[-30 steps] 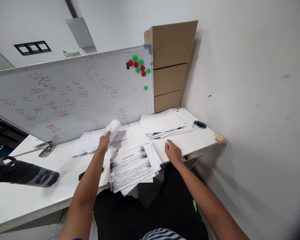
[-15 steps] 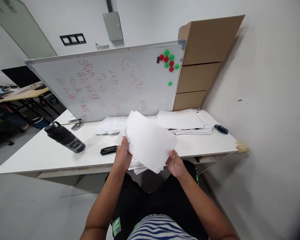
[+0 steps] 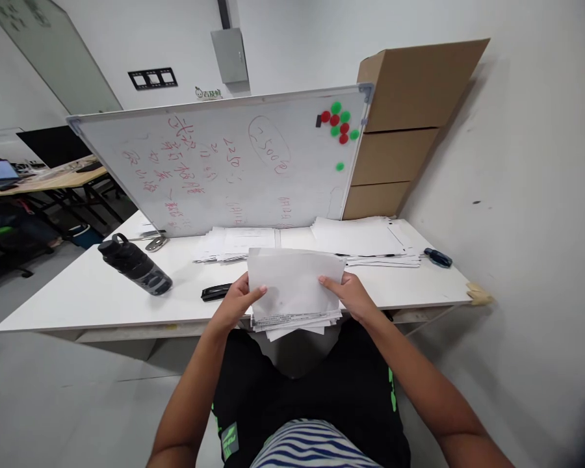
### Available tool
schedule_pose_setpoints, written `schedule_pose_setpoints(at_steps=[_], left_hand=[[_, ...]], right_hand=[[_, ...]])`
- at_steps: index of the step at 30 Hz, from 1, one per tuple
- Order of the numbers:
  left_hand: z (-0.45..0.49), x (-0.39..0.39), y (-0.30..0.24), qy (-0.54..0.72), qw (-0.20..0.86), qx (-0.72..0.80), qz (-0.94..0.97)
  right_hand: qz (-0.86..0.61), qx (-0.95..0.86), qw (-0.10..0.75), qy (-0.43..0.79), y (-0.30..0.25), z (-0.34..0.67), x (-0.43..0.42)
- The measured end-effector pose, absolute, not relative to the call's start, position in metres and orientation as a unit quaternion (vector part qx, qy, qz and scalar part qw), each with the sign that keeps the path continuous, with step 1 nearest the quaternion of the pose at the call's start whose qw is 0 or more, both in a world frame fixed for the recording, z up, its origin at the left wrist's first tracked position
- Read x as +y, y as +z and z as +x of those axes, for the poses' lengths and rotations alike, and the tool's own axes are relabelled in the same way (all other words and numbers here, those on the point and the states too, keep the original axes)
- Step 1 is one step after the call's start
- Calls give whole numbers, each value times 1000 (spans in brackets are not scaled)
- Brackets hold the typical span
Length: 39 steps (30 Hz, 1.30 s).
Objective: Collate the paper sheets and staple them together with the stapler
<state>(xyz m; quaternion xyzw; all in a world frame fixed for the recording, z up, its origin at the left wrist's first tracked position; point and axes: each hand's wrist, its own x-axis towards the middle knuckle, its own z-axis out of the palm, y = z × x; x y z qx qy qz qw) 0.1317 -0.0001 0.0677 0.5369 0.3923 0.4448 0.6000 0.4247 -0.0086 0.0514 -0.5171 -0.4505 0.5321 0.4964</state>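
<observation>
Blank-faced sheets of paper (image 3: 295,279) are held up between my two hands near the desk's front edge. My left hand (image 3: 236,300) pinches their left side, thumb on the near face. On the right side my right hand (image 3: 353,296) grips them the same way. Below and behind them, a loose stack of printed papers (image 3: 297,323) juts over the desk edge. A black stapler (image 3: 215,292) lies just left of my left hand. How many sheets I hold cannot be made out.
Two paper piles (image 3: 234,242) (image 3: 361,237) lie along the whiteboard (image 3: 214,162). A dark bottle (image 3: 136,265) stands at left, a dark blue object (image 3: 437,257) at right. Cardboard boxes (image 3: 400,156) are stacked behind. Part of a person (image 3: 14,224) shows at far left.
The held sheets were tilted and skewed; now they are level and squared between my hands. My right hand has moved up along their right side, and both thumbs now lie on the near face.
</observation>
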Motion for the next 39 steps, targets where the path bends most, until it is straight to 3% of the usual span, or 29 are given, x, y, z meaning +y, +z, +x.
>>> schedule_pose_setpoints(at_steps=[5,9,11,14,18,26,33,35,39], left_hand=[[149,9,50,482,535,441,536],[150,16,32,492,402,502,587],[148,17,24,467,357,529,612],[144,15,17,438,355,558,610],[141,12,15,418,332,568,627],[135,10,3,379,390,552,632],[105,-5,15,332,549,496,586],[88,-11,13,332,504,518,606],[48,-4,6,378,285,603,643]], right_hand=[[-551,-483,499,463,48,420,-9],[-551,-522,512,402,37,416,-11],[-551,-572,477,376,26,415,-11],[-553,-637,400,359,8,414,-13],[-568,-631,410,334,-3,413,-16],[-587,-585,416,373,-3,414,-21],[-571,-518,376,515,4,422,-35],[-577,-493,377,532,-1,421,-40],[-593,-474,390,521,-9,411,-46]])
